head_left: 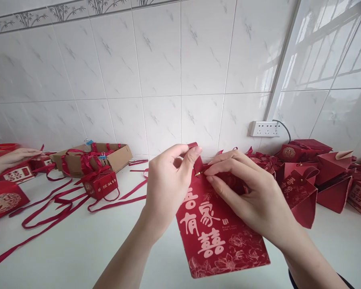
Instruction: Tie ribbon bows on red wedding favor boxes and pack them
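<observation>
A flat-faced red paper bag (219, 237) with pink characters and flower prints is held up at the centre, tilted slightly. My left hand (174, 176) pinches a red strap (198, 162) at the bag's top between thumb and forefinger. At the bag's upper edge, the fingertips of my right hand (246, 184) close on a small gold-coloured pin (199, 173) beside the strap. The right hand covers part of the bag's upper right side.
A cardboard box (120, 157) with red ribbons and a small red box (100, 184) stand left of centre, long ribbons (52, 214) around them. Red bags (301, 192) line the right back. Another person's hand (19, 156) is at far left. A socket strip (265, 129) hangs on the wall.
</observation>
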Demonstrator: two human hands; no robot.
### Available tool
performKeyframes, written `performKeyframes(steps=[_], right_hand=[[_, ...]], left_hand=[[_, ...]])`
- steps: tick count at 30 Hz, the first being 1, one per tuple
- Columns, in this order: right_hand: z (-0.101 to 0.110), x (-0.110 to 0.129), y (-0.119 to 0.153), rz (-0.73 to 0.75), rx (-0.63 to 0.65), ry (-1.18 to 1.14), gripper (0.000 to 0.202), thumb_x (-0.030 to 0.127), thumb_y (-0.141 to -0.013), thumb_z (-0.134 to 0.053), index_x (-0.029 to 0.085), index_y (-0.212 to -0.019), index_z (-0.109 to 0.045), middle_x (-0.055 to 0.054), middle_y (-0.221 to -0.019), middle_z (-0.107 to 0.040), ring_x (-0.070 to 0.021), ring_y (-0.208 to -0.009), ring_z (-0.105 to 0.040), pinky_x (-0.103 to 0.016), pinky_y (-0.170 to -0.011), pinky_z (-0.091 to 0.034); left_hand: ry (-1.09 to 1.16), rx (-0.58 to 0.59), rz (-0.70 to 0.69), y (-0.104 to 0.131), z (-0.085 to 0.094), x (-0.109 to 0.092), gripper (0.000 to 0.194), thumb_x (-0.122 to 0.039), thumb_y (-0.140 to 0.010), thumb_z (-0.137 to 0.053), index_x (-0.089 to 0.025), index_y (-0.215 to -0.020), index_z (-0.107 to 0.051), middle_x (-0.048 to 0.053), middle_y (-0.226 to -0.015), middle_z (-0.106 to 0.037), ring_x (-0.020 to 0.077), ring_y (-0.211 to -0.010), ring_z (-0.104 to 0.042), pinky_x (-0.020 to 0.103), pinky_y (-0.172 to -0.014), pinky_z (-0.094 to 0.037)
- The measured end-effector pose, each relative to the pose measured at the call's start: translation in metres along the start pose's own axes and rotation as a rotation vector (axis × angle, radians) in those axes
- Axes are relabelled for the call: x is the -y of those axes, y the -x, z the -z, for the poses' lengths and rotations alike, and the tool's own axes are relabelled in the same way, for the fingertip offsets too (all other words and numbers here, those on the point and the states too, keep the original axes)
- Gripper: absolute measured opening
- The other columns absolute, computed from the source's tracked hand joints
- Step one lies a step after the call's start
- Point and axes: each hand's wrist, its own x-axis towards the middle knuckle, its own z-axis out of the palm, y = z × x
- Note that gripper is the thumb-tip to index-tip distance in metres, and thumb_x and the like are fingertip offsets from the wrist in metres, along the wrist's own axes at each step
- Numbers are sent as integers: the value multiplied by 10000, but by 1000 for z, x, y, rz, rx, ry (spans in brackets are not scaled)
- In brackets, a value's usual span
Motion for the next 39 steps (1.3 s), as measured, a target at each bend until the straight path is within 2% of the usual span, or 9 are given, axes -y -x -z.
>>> performKeyframes(steps=[5,19,21,25,28,30,32,39], right_hand=[[-1,-1,1,36,-22,27,144,121,-883,-519,223,-958,-588,-57,-943,-603,-175,-895,-609,-325,-790,-529],[0,0,-1,23,2,32,133,122,-887,-499,226,-898,-582,-61,-944,-592,-184,-903,-602,-336,-756,-532],[0,1,-1,28,0,34,130,115,-882,-507,224,-893,-577,-55,-934,-594,-175,-887,-600,-325,-756,-526],[0,2,1,7,-45,40,93,137,-877,-527,222,-903,-555,-33,-870,-607,-157,-801,-599,-298,-713,-512],[1,3,2,-39,-79,26,50,175,-875,-546,222,-889,-552,-19,-829,-619,-155,-759,-601,-288,-668,-502],[2,3,2,-63,-89,4,31,193,-870,-561,222,-881,-557,-13,-825,-630,-153,-756,-604,-283,-663,-497],[3,2,2,-80,-95,-12,28,202,-865,-574,224,-881,-564,-8,-835,-641,-151,-766,-610,-277,-669,-495],[5,3,0,-122,-117,26,25,220,-861,-585,233,-845,-571,1,-800,-647,-151,-714,-608,-269,-628,-495]], left_hand=[[-17,-22,-3,1,0,-2,468,-438,-861,-556,-191,-548,-311,-42,-504,-214,83,-437,-209,250,-394,-174],[11,-3,28,1,-1,0,428,-436,-860,-548,-194,-558,-366,-42,-500,-235,83,-432,-230,243,-385,-182],[6,-9,25,1,-1,0,409,-434,-862,-548,-194,-560,-411,-39,-492,-288,85,-437,-279,237,-390,-214],[43,-27,-4,3,2,-4,284,-399,-862,-555,-200,-663,-593,-12,-545,-511,119,-532,-489,226,-450,-354],[192,78,8,4,7,-9,160,-281,-856,-537,-197,-842,-673,5,-628,-610,147,-613,-581,243,-558,-466],[294,193,37,3,9,-9,206,-202,-833,-524,-192,-972,-676,21,-731,-664,154,-655,-610,258,-621,-505],[357,262,57,3,11,-8,275,-172,-821,-528,-201,-1060,-660,32,-824,-690,158,-693,-628,262,-648,-519],[404,297,65,1,10,-1,298,-181,-831,-554,-229,-1110,-646,39,-905,-698,167,-764,-644,245,-631,-531]])
